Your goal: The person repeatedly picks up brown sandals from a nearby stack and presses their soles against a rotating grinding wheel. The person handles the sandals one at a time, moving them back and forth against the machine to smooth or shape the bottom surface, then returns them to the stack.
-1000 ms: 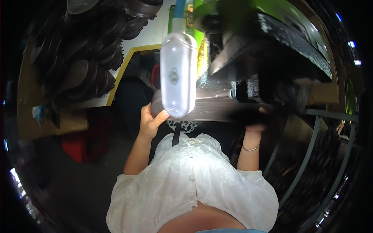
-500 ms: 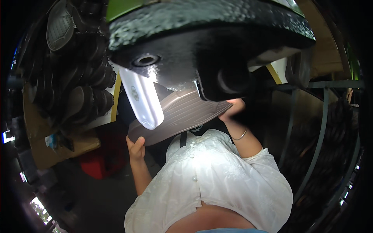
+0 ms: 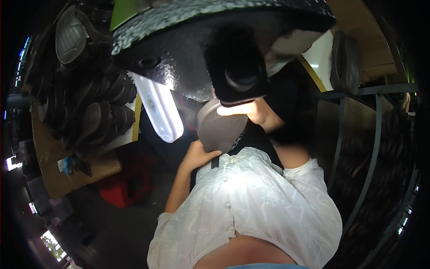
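A grey-brown shoe sole (image 3: 220, 131) is held between both my hands, under the dark machine head. My left hand (image 3: 199, 156) grips its near left edge, with the thumb lying over the surface. My right hand (image 3: 248, 110) pinches it at the far right, thumb stretched along the top edge; its other fingers are hidden. The black machine head (image 3: 179, 62), with a green top, covers part of the sole's far end. Beside the sole a white elongated lamp (image 3: 159, 107) hangs down and lights my hands.
Dark shoe soles (image 3: 96, 121) are heaped on the left over cardboard. A red stool (image 3: 127, 186) stands below them. At the right, a pair of soles (image 3: 345, 62) lies by a metal rail (image 3: 389, 89), with more dark soles behind its bars.
The sole has turned from lying wide, with ridges showing, to a narrower, more end-on position. My left hand has moved right and my right hand left, bringing them closer together.
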### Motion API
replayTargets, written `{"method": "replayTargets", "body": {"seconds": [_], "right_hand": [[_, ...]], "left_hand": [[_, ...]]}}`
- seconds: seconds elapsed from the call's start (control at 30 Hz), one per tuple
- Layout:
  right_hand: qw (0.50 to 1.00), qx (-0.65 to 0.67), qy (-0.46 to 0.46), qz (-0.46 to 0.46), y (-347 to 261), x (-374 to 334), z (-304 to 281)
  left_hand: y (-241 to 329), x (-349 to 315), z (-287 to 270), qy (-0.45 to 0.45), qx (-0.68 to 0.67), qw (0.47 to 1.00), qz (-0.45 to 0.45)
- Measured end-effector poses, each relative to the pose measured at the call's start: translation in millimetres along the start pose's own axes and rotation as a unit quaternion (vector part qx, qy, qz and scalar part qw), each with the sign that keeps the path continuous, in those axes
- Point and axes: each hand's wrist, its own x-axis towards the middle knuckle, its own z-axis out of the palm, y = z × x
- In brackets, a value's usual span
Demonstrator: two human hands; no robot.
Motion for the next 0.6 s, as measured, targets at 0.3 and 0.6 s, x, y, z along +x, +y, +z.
{"method": "replayTargets", "body": {"seconds": [0.3,0.6], "right_hand": [[0.998,0.027,-0.060,0.008,0,1,-21],[0.955,-0.011,-0.122,0.271,38,-130,-124]], "left_hand": [[124,51,-11,0.179,-0.148,0.962,0.142],[122,31,6,0.251,-0.266,0.916,0.166]]}}
